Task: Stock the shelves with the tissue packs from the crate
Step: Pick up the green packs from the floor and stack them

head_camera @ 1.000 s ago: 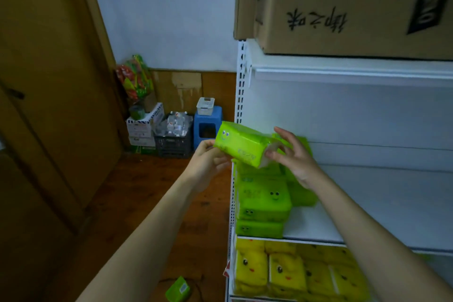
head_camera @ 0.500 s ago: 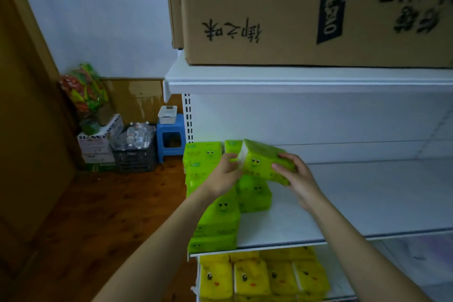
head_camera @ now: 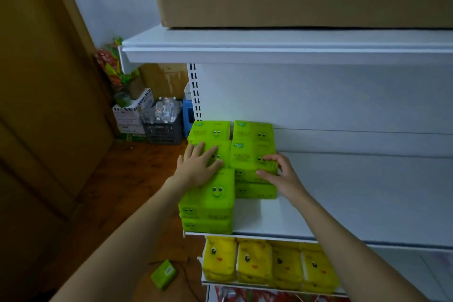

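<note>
smiley tissue packs (head_camera: 213, 193) below hand-lettered box (head_camera: 294, 7)

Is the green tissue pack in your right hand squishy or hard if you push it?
Probably squishy: the green pack has rounded, puffy edges. Likely light, since the right hand grips its end with fingertips. It shouldn't roll; flat sides stack neatly.

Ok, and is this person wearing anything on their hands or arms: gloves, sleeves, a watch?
The left hand and right hand are bare: no gloves, rings, watch or bands visible. No sleeve shows on either arm up to the frame edge.
</note>
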